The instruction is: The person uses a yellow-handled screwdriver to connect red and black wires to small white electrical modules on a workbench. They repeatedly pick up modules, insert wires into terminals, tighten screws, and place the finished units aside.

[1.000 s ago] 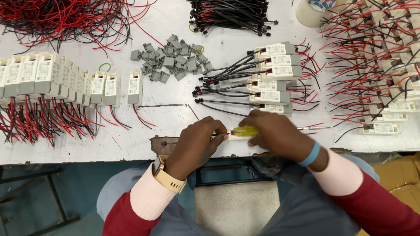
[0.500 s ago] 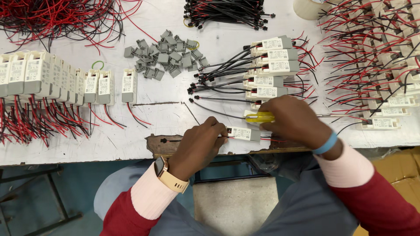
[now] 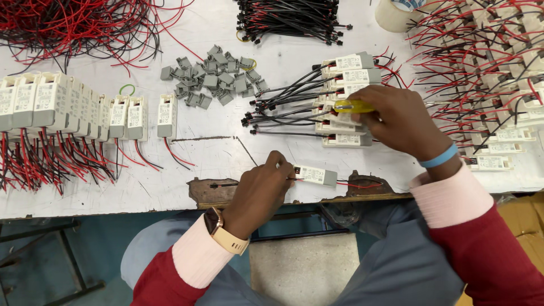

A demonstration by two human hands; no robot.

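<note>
One small white module [image 3: 315, 175] is pinched at its wire end by the left hand [image 3: 262, 190] at the bench's 6 o'clock edge, best held flat while the yellow-handled screwdriver [image 3: 352, 106], gripped in the closed right hand [image 3: 396, 120] at 2 o'clock, is brought back squarely.

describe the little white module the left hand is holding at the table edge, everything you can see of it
The white module is a small rectangular box, plastic by its look, with a printed label on top and a grey cap at its right end. It lies flat near the table's front edge. Red wire trails from the grey end, dark wire from the other. The left hand pinches its left end; the right hand is away from it.
</note>
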